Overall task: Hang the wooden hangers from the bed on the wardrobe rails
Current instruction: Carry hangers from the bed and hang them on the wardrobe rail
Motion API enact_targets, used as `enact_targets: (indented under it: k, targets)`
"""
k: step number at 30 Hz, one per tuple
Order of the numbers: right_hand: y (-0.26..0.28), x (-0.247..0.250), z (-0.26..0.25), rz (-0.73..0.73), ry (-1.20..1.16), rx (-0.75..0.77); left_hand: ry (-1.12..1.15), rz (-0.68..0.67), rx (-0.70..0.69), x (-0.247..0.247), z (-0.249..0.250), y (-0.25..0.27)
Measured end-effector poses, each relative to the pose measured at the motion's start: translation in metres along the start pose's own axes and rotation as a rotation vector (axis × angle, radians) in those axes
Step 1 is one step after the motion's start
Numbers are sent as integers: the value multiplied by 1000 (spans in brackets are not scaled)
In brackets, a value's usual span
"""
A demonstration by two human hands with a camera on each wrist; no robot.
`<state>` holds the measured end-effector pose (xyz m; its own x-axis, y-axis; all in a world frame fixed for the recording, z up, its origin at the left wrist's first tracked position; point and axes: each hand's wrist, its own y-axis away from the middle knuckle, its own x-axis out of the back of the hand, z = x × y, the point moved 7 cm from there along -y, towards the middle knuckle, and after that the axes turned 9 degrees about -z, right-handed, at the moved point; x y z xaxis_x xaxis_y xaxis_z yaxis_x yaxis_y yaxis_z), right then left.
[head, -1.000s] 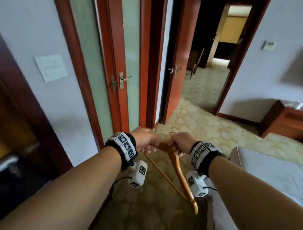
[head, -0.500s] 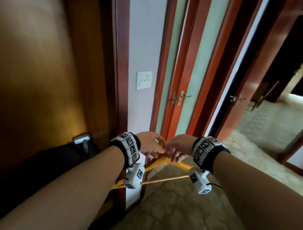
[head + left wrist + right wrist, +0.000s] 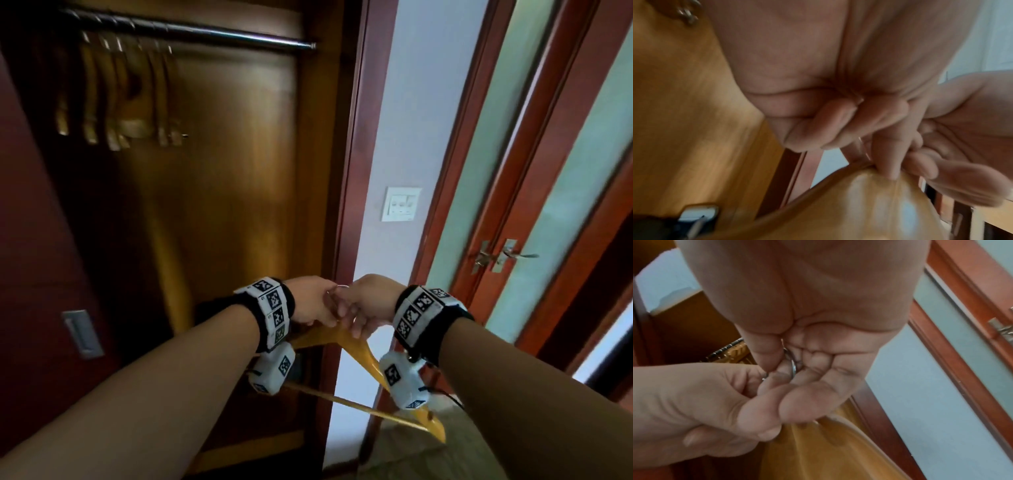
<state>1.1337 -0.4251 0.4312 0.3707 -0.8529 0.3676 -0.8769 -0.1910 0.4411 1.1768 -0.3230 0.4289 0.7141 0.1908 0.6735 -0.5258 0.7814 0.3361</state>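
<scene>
A light wooden hanger (image 3: 363,356) sits low in front of the open wardrobe, and both hands hold it at its top. My left hand (image 3: 315,303) curls its fingers round the neck, and my right hand (image 3: 363,305) pinches the metal hook (image 3: 337,291). In the right wrist view the hook (image 3: 792,368) shows between the right thumb and fingers, above the hanger body (image 3: 818,451). The left wrist view shows curled fingers (image 3: 838,123) above the hanger (image 3: 879,203). The wardrobe rail (image 3: 188,32) runs high at the upper left, with several wooden hangers (image 3: 120,96) on it.
The wardrobe's red-brown frame (image 3: 356,171) stands just behind the hands. A dark wardrobe door with a recessed handle (image 3: 82,334) is at the left. A wall switch (image 3: 400,204) and glazed doors with lever handles (image 3: 496,255) are at the right.
The view has swung left and up from the doorway to the open wardrobe. The hanger has turned from hanging down to nearly level, and both hands still hold its top.
</scene>
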Motion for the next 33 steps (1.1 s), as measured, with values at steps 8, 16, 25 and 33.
enact_targets:
  k: [8, 16, 25, 33]
  targets:
    - [7, -24, -30, -190, 51, 201, 105, 137, 27, 9, -8, 48]
    - [5, -41, -41, -223, 24, 265, 185, 190, 130, 15, -19, 73]
    - [-34, -25, -104, 61, -78, 192, 314, 532, 106, 79, -53, 84]
    - [-88, -21, -182, 239, -20, 102, 444, 469, 64, 165, -107, 117]
